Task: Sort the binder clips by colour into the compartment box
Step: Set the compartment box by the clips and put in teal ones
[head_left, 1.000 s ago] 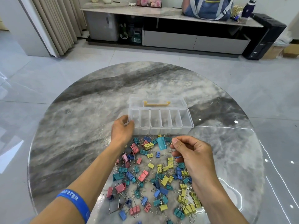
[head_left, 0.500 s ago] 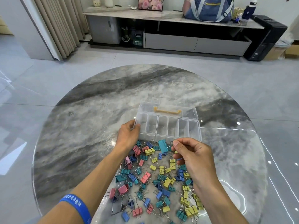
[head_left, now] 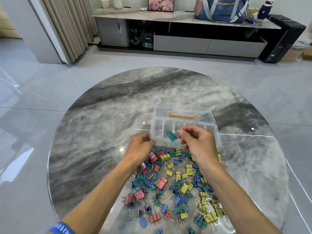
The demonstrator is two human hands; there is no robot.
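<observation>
The person's left hand (head_left: 139, 146) grips the near left corner of the clear compartment box (head_left: 207, 132), fingers curled round its rim. The right hand (head_left: 195, 142) is held over the middle of the box, fingers bent and fingertips drawn together; motion blur hides whether they pinch anything. Just left of those fingertips one teal binder clip (head_left: 171, 135) shows, over the second compartment from the left; whether it lies in the compartment or is in the air cannot be told.

The box has one row of six compartments, partly covered by the right hand. Its lid (head_left: 183, 112) lies open beyond both hands, with one yellow latch (head_left: 182, 115) on it.

Below the wrists and between the two forearms, a loose pile of binder clips (head_left: 175, 188) spreads over the round marble counter (head_left: 94, 141). It holds four colours: pink, yellow, blue and teal. There are several dozen clips, too many and too overlapped to count by colour. Yellow ones gather mostly under and to the right of the right forearm, pink ones mostly beside the left forearm.

One blue wristband (head_left: 61, 228) sits on the left forearm.
</observation>
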